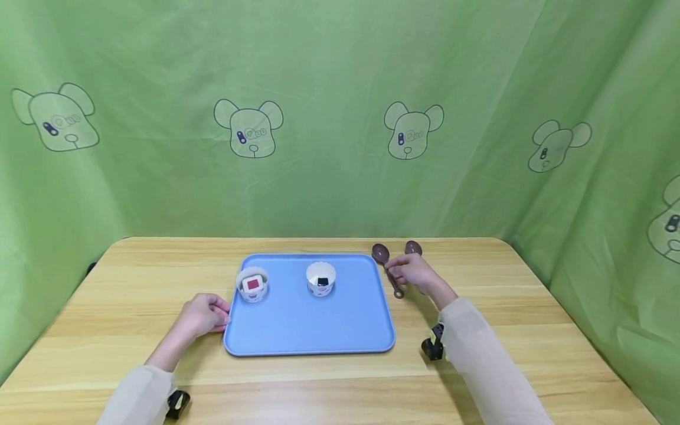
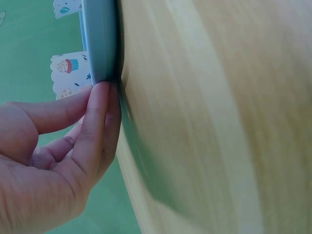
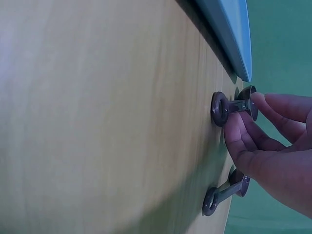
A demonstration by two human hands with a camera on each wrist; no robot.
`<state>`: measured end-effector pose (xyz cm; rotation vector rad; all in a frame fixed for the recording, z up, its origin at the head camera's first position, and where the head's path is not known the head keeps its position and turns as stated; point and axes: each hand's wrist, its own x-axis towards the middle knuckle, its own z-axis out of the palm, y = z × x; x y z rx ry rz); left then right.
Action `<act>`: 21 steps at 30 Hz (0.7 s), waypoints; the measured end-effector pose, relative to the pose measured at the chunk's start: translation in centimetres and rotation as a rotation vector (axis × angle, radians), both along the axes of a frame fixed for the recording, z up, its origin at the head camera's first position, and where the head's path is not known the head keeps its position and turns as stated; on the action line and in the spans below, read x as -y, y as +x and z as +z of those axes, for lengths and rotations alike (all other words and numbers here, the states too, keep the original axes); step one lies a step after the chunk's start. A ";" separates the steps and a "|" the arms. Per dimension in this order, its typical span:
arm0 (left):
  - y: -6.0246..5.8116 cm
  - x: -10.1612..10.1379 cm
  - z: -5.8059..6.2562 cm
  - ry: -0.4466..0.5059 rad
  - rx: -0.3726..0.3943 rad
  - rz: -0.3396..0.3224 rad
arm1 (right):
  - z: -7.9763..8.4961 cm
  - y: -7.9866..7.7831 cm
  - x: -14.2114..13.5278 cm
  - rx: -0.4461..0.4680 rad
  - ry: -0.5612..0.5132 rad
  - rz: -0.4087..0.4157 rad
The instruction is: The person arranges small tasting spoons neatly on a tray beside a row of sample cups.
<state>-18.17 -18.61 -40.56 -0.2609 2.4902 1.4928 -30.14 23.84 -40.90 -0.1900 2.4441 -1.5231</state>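
Observation:
My left hand [image 1: 204, 314] is at the left edge of the blue tray [image 1: 310, 330], and its thumb and fingers pinch the rim. On the tray, a paper baking cup [image 1: 253, 295] holds a white block with a red square [image 1: 253, 284]. Another paper cup [image 1: 320, 289], nearer the middle, has a white block with a black square [image 1: 322, 282] inside. My right hand [image 1: 414, 273] pinches the handle of a brown spoon [image 1: 380, 253] lying just right of the tray. A second brown spoon [image 1: 413, 248] lies farther right, its handle hidden behind the hand in the head view.
The wooden table [image 1: 308, 389] runs under everything. A green curtain [image 1: 329, 195] printed with bear heads hangs behind and along both sides. A black wrist camera [image 1: 432, 343] sits at the right sleeve, another [image 1: 177, 404] at the left sleeve.

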 end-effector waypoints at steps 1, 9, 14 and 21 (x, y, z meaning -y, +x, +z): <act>0.0 0.0 0.0 0.003 -0.001 0.000 | 0.9 0.7 0.6 0.020 0.041 -0.028; 0.0 -0.1 -0.1 -0.001 0.012 0.022 | 0.8 0.5 0.7 0.044 0.063 -0.033; 0.1 -0.1 -0.1 0.001 0.010 0.015 | 0.8 0.5 0.6 0.035 0.066 -0.026; 0.1 -0.1 0.0 -0.006 0.004 0.007 | 0.5 0.4 0.4 0.037 0.064 -0.028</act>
